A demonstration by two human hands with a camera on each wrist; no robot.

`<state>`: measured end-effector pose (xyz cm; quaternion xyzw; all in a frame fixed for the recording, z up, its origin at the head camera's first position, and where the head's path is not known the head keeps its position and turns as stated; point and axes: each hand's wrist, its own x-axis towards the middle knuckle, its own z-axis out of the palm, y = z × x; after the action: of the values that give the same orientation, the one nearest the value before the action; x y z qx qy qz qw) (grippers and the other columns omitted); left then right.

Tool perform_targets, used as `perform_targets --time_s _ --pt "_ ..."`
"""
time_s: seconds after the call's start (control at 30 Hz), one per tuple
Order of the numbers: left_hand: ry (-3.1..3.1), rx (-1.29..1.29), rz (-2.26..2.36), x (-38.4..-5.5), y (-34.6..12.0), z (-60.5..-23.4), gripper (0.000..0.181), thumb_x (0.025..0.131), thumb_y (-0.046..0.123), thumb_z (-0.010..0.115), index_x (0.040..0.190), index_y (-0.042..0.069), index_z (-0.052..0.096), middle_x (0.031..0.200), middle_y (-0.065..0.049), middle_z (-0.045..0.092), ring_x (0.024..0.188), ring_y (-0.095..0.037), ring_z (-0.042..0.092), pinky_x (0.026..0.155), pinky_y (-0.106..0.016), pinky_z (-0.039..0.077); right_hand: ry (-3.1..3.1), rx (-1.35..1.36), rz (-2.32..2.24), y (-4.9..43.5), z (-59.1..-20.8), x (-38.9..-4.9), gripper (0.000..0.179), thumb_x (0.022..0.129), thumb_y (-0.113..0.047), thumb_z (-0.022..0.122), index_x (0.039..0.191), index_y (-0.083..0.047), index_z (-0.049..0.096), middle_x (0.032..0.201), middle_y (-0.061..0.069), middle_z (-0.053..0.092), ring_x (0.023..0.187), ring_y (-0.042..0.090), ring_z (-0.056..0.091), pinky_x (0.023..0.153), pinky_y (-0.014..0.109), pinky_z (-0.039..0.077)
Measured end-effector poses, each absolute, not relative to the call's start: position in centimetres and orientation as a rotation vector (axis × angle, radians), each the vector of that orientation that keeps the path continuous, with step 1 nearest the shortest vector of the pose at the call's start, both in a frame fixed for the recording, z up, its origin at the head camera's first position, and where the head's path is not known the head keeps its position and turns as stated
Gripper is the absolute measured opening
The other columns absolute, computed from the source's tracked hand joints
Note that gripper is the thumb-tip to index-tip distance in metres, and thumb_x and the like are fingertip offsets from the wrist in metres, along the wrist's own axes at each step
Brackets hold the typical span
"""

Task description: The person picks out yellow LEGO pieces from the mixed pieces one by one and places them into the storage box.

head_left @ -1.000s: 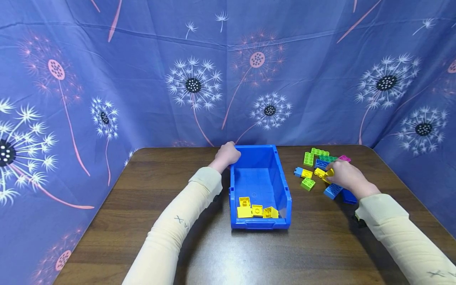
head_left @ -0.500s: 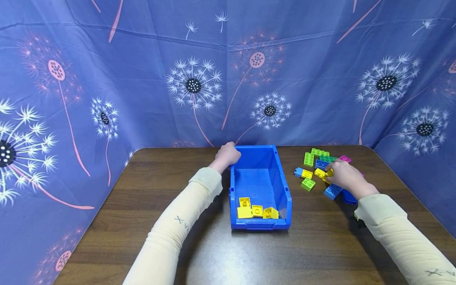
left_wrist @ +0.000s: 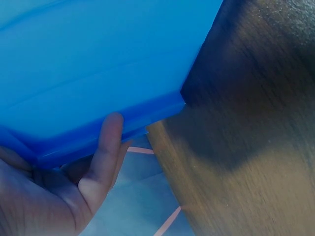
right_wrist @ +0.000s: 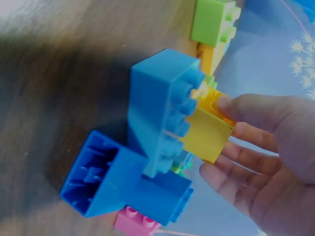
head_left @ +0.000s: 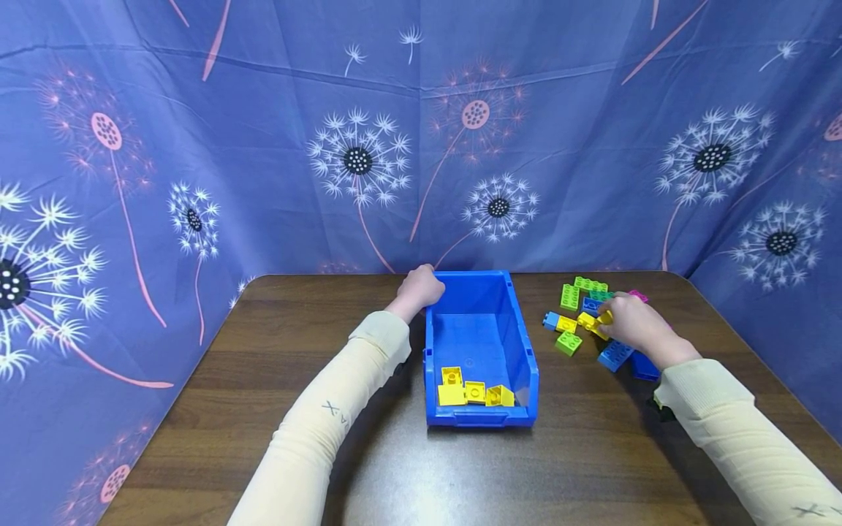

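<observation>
My left hand [head_left: 421,286] grips the far left corner of a blue plastic bin [head_left: 479,416]. In the left wrist view a finger lies along the rim of the bin [left_wrist: 98,64]. Several yellow toy bricks [head_left: 451,395] lie at the near end inside it. My right hand [head_left: 633,321] is among the loose bricks right of the bin. It pinches a yellow brick [right_wrist: 209,132] between thumb and fingers in the right wrist view. Another yellow brick [head_left: 588,321] touches or nearly touches the pinched one. Beside them lies a light blue brick [right_wrist: 157,108].
Around my right hand lie dark blue bricks [head_left: 645,367], light green bricks [head_left: 569,342], a pink brick [head_left: 637,295] and a blue-and-yellow pair [head_left: 559,321]. The brown wooden table [head_left: 289,351] runs back to a blue dandelion-print cloth [head_left: 283,168].
Both hands stay almost where they were, the left on the bin and the right at the yellow brick. The head view has tilted slightly, so the scene sits a little lower.
</observation>
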<state>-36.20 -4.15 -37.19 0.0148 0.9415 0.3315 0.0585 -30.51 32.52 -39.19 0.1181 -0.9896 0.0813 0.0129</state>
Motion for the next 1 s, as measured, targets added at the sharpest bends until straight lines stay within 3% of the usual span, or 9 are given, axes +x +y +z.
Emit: perform_targets --time_s 0.23,0.43,0.73,1.0 --pt "2.853 0.054 1.011 -36.1 -4.2 -37.1 0.047 0.092 0.018 0.047 0.136 0.003 0.044 0.119 -0.018 0.058 0.080 -0.033 0.068 0.053 -0.035 0.056 -3.093 0.367 0.350 31.9 -38.4 -30.3 0.031 0.077 -0.011 0.074 0.099 0.010 0.067 0.094 0.026 0.061 0.071 0.026 0.057 0.068 0.044 0.055" --pt "2.850 0.057 1.015 -36.2 -4.2 -37.2 0.047 0.092 0.018 0.047 0.136 0.003 0.044 0.118 -0.018 0.058 0.081 -0.034 0.068 0.044 -0.029 0.051 -3.027 0.447 0.317 31.4 -37.9 -30.1 0.031 0.077 -0.012 0.074 0.100 0.009 0.068 0.092 0.023 0.064 0.075 0.029 0.060 0.070 0.047 0.055" --pt "2.834 0.048 1.035 -36.3 -4.2 -37.2 0.047 0.092 0.018 0.048 0.136 0.003 0.044 0.119 -0.019 0.058 0.068 -0.029 0.066 0.063 -0.042 0.058 -2.976 0.483 0.299 30.3 -36.9 -29.7 0.029 0.076 -0.012 0.075 0.098 0.006 0.069 0.097 0.023 0.062 0.078 0.029 0.060 0.068 0.044 0.055" --pt "2.823 0.043 1.015 -36.7 -4.2 -37.3 0.047 0.093 0.018 0.047 0.137 0.003 0.043 0.121 -0.019 0.057 0.059 -0.024 0.063 0.063 -0.041 0.058 -2.924 0.530 0.307 28.7 -35.4 -28.9 0.030 0.076 -0.011 0.075 0.100 0.006 0.068 0.101 0.024 0.062 0.086 0.034 0.060 0.074 0.049 0.054"
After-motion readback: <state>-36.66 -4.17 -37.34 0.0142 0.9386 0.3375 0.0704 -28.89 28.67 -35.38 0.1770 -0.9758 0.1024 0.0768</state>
